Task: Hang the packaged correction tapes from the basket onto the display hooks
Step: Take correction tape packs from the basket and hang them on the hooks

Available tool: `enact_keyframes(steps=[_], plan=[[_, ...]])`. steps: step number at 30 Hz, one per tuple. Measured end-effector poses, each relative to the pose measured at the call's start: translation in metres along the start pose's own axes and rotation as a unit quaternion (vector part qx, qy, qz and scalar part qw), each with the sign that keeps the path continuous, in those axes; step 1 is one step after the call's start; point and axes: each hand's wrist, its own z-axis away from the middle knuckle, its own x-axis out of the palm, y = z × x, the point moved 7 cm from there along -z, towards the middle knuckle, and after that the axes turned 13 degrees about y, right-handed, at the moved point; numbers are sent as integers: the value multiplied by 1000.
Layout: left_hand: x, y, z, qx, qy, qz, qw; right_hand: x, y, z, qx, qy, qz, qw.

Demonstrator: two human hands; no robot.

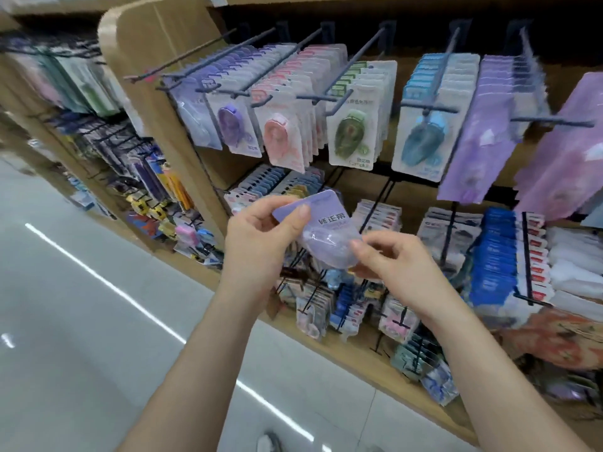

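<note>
A purple packaged correction tape (321,230) is held in front of the shelf at chest height. My left hand (261,236) pinches its top edge with thumb on the card. My right hand (394,262) grips its lower blister end. Above, dark display hooks (261,65) carry rows of packaged tapes: purple (235,125), pink (282,138), green (350,135) and blue (422,138). The leftmost hook (182,58) is bare. No basket can be seen.
A wooden shelf end panel (156,76) stands left of the hooks. Lower hooks hold more stationery packs (496,256). Purple bags (483,125) hang at the right. The wooden shelf ledge (359,360) runs below, with grey floor (81,321) to the left.
</note>
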Motion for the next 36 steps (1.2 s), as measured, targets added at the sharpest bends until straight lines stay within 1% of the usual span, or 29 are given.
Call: enact_keyframes(steps=[2, 5, 9, 11, 14, 17, 20, 24, 28, 34, 36], plan=[[-24, -6, -12, -17, 13, 3, 1000, 26, 2, -7, 7, 1, -4, 1000], [-60, -15, -35, -48, 22, 20, 998, 71, -1, -15, 17, -17, 25, 999], [-109, -14, -83, -48, 31, 48, 997, 137, -13, -22, 56, -84, -34, 994], [-127, -8, -111, -42, 17, 67, 997, 168, -23, -27, 49, -89, -44, 994], [-150, -3, -153, -58, -9, 68, 996, 211, -31, -39, 42, -47, -50, 997], [-166, -1, -196, -61, -17, 20, 998, 247, -39, -48, 26, -5, -64, 998], [-172, 6, -237, -33, -12, 0, 999, 267, -52, -64, 8, 54, -89, 995], [-160, 20, -271, 10, -12, 15, 1000, 276, -71, -90, -16, 116, -114, 986], [-149, 21, -292, 58, 10, -5, 998, 283, -69, -109, -1, 147, -138, 980], [-136, 14, -302, 76, -6, 21, 997, 284, -58, -127, 1, 174, -140, 975], [-134, 15, -307, 66, -4, 31, 997, 283, -57, -133, 4, 179, -138, 974]])
